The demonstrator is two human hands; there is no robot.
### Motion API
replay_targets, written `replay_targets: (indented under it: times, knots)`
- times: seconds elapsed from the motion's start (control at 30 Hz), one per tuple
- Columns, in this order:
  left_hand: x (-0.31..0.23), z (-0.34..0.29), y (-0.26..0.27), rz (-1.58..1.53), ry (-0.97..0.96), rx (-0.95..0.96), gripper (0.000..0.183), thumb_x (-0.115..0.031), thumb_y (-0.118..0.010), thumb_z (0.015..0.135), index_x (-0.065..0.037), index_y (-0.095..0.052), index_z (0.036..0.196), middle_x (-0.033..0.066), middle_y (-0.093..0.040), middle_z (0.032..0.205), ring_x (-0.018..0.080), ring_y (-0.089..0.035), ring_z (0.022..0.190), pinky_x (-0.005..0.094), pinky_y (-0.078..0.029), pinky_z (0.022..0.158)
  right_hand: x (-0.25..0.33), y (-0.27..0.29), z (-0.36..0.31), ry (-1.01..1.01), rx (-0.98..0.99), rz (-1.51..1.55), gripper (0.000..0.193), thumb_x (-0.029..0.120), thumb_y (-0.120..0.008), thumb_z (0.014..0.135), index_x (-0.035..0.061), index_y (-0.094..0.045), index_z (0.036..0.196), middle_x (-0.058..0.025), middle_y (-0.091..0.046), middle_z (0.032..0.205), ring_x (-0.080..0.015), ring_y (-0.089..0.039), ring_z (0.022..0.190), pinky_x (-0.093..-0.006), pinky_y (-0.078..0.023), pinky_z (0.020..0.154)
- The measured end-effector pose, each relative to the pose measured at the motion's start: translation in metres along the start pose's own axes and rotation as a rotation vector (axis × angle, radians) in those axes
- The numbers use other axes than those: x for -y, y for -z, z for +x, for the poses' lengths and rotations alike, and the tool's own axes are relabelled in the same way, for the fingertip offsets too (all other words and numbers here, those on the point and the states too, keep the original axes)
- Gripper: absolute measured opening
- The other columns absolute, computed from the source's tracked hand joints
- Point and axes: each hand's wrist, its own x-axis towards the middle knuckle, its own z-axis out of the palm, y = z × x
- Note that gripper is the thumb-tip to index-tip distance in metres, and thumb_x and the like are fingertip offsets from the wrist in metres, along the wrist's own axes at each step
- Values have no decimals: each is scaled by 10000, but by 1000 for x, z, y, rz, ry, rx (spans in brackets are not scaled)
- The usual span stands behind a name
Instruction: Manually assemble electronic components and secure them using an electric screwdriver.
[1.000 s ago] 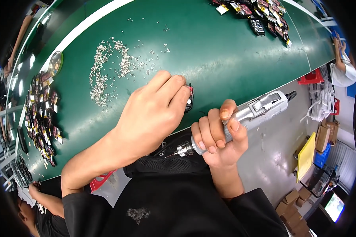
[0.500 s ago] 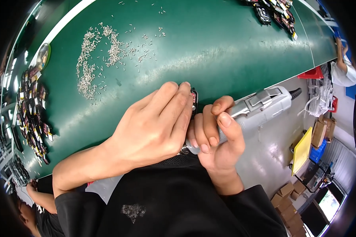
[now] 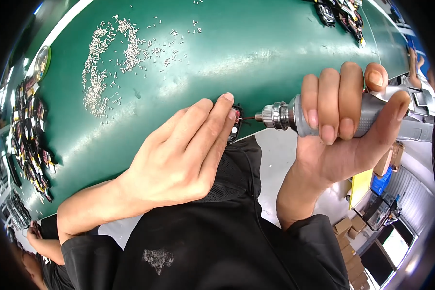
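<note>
At the table's near edge, my left hand (image 3: 176,154) lies over a small black casing (image 3: 235,131) with red and white bits inside. Its fingers are together, pressing on the casing; most of the piece is hidden under them. My right hand (image 3: 331,108) is wrapped round a grey electric screwdriver (image 3: 278,116) with a ribbed metal collar. The screwdriver lies nearly level, its thin bit pointing left. The bit's tip meets the casing beside my left fingertips; whether it sits on a screw is too small to tell.
Loose small screws (image 3: 97,87) are scattered over the green table (image 3: 193,53). Black casings are heaped at the left (image 3: 29,140) and in a far-right pile (image 3: 345,19). A round dish (image 3: 41,63) stands at the left rim. Other people's arms (image 3: 43,244) show at both sides.
My right hand has swung right and up with the screwdriver, whose collar and bit now show. My left hand stays on the casing. The view has shifted slightly.
</note>
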Motion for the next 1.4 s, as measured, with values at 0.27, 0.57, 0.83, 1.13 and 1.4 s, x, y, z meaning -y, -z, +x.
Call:
replay_targets:
  times: [0.27,0.57,0.83,1.13,1.4]
  knots:
    - [1,1,5,3,8,17,444,-28,-621,535,128,-650,950,228,-627,1060,274,-609,818,337,-537,685,-9,3,3,-7,-4,16,346,375,-425,991,59,-566,967,33,-370,544,-77,-359,442,-254,-339,499]
    - [3,-1,0,-46,-12,-11,447,-20,-629,552,145,-626,968,241,-612,1071,294,-600,831,346,-537,683,-10,12,23,-113,386,-88,340,401,-360,1006,95,-510,1010,40,-394,584,-62,-359,443,-230,-361,504]
    - [9,-5,10,-80,18,34,455,-27,-609,569,152,-600,988,261,-594,1069,315,-574,881,364,-525,765,-23,-11,23,-115,291,-140,233,326,-459,982,93,-462,988,51,-385,590,-40,-330,435,-213,-329,475]
    - [-8,-30,30,-24,54,-7,390,-126,-589,700,134,-595,991,227,-605,1056,281,-580,941,332,-495,821,-6,-10,4,-58,112,55,344,258,-703,855,95,-415,949,60,-376,512,-42,-343,379,-204,-326,391]
    - [83,-142,159,550,917,-79,383,28,-607,793,-6,-553,1170,153,-556,1208,355,-508,1077,425,-415,925,-16,10,-4,-34,-75,393,148,152,-514,967,55,-409,1005,34,-341,534,-52,-320,397,-209,-322,420]
